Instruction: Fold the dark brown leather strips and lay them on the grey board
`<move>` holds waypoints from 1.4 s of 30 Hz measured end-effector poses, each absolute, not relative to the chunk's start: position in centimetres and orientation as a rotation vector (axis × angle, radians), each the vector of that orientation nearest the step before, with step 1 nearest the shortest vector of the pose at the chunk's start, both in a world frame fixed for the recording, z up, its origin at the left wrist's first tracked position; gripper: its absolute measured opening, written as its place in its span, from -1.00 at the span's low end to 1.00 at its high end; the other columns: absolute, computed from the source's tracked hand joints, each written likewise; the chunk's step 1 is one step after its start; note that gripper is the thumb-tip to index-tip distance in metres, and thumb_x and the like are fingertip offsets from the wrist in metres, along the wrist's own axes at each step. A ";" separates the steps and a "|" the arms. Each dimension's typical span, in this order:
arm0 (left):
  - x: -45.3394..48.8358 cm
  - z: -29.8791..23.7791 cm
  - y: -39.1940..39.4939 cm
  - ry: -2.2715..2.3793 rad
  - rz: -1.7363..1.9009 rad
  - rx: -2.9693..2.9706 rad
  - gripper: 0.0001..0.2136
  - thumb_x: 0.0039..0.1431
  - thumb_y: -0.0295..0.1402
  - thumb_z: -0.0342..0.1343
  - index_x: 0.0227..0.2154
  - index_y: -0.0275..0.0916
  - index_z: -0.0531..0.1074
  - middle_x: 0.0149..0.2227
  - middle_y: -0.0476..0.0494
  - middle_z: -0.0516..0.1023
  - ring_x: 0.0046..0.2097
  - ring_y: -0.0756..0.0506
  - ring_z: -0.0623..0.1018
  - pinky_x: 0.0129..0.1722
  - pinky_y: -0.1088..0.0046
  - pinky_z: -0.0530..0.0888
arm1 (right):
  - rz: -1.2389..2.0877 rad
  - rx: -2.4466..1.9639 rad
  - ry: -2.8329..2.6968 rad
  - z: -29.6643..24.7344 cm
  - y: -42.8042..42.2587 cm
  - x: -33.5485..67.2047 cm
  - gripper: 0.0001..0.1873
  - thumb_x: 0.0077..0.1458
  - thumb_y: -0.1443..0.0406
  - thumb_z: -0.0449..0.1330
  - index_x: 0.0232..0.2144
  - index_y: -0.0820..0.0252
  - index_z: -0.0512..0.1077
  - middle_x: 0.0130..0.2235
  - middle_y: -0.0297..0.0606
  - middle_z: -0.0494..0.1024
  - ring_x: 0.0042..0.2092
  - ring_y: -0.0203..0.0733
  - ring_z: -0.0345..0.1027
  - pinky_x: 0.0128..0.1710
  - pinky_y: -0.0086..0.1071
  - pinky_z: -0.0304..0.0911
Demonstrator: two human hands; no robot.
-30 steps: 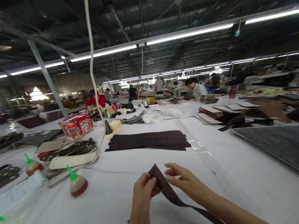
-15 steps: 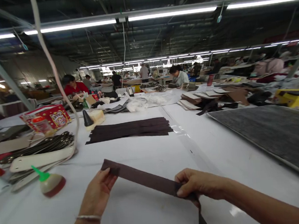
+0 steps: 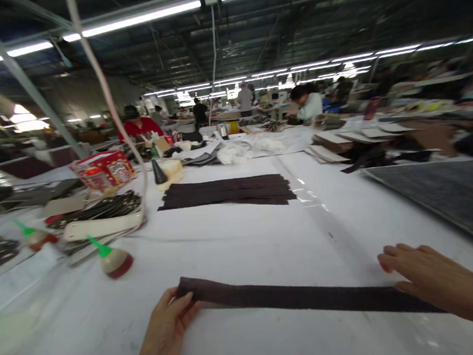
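A long dark brown strip (image 3: 296,296) lies flat across the white table (image 3: 242,243) in front of me. My left hand (image 3: 167,332) rests at its left end, fingers extended and pressing the tip down. My right hand (image 3: 427,277) lies flat over the right end with fingers spread, holding it against the table. Farther back, a neat row of several similar dark strips (image 3: 227,192) is laid side by side.
Green-capped glue bottles (image 3: 111,258) and a pile of straps and cream pieces (image 3: 99,222) sit at the left, with a red box (image 3: 103,170) behind. A grey mat (image 3: 449,195) lies at the right. Other people work at tables beyond.
The strip was held folded, then pulled out between both hands; now it lies flat and straight on the table with my hands apart at its ends.
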State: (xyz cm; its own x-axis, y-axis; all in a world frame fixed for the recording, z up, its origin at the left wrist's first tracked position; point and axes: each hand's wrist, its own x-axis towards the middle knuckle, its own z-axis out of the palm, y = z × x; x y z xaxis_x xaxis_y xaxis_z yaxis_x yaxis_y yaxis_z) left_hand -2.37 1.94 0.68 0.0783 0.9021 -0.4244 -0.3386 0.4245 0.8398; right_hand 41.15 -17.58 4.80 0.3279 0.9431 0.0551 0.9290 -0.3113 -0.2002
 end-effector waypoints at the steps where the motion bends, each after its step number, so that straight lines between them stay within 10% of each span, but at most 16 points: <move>1: -2.5 0.7 1.7 1.127 1.042 0.645 -0.82 0.02 -0.73 0.11 -0.39 -0.34 0.40 -0.37 -0.14 0.55 -0.36 -0.04 0.58 -0.37 0.45 0.60 | 0.035 -2.302 -1.769 4.4 -16.3 40.0 -0.88 -0.12 0.34 0.18 -0.46 0.11 0.51 -0.32 -0.11 0.52 -0.30 -0.02 0.39 -0.27 -0.17 0.21; 5: -3.1 0.8 1.2 1.126 1.071 0.688 -0.72 -0.07 -0.70 0.19 -0.27 -0.32 0.39 -0.37 -0.14 0.54 -0.37 -0.05 0.57 -0.36 0.41 0.58 | 0.349 -1.869 -1.954 3.9 -9.7 30.4 -0.69 0.16 0.11 0.07 -0.12 0.07 0.45 -0.07 -0.13 0.47 -0.06 0.01 0.35 -0.04 -0.11 0.23; 11: -4.4 0.6 0.3 1.080 1.062 0.788 -0.66 -0.12 -0.51 0.27 -0.22 -0.30 0.38 -0.29 -0.18 0.55 -0.29 -0.07 0.56 -0.32 0.44 0.54 | 0.652 -1.524 -2.091 3.8 -1.5 13.9 -0.55 0.18 0.29 0.10 0.13 0.22 0.28 0.06 -0.12 0.42 0.06 -0.06 0.24 0.09 -0.14 0.08; 19: -8.0 -0.7 1.0 1.273 1.179 1.101 -0.67 -0.07 -0.41 0.27 -0.19 -0.23 0.39 -0.19 -0.17 0.51 -0.15 -0.15 0.53 -0.21 0.28 0.52 | 0.627 -1.624 -2.097 1.1 1.7 9.0 -0.75 0.04 0.46 0.13 -0.23 0.11 0.45 -0.23 -0.32 0.52 -0.13 -0.10 0.30 -0.11 -0.18 0.01; 27: -9.8 -0.7 0.4 1.060 0.751 2.835 -0.68 0.22 -0.53 -0.02 0.03 -0.24 0.36 0.01 -0.16 0.49 0.00 -0.20 0.46 -0.05 0.13 0.51 | 0.617 -1.598 -2.137 0.3 2.5 8.7 -0.79 0.06 0.46 0.12 -0.27 0.12 0.43 -0.26 -0.33 0.49 -0.16 -0.12 0.25 -0.19 -0.27 -0.03; 42: -11.2 -1.0 1.2 1.070 0.559 2.990 -0.67 0.21 -0.49 0.01 0.05 -0.36 0.33 0.09 -0.23 0.44 0.05 -0.21 0.44 -0.01 0.15 0.51 | 0.678 -1.546 -2.117 -0.2 2.8 8.8 -0.78 0.08 0.49 0.11 -0.28 0.12 0.45 -0.24 -0.34 0.48 -0.15 -0.16 0.23 -0.14 -0.27 0.01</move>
State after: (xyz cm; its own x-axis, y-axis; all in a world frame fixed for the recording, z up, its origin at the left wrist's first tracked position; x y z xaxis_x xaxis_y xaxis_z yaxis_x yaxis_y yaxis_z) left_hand -11.19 1.20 -1.03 0.7201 0.6000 0.3486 0.6289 -0.7766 0.0376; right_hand 8.83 2.84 -0.15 -0.2854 0.9568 0.0563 0.7460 0.2586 -0.6137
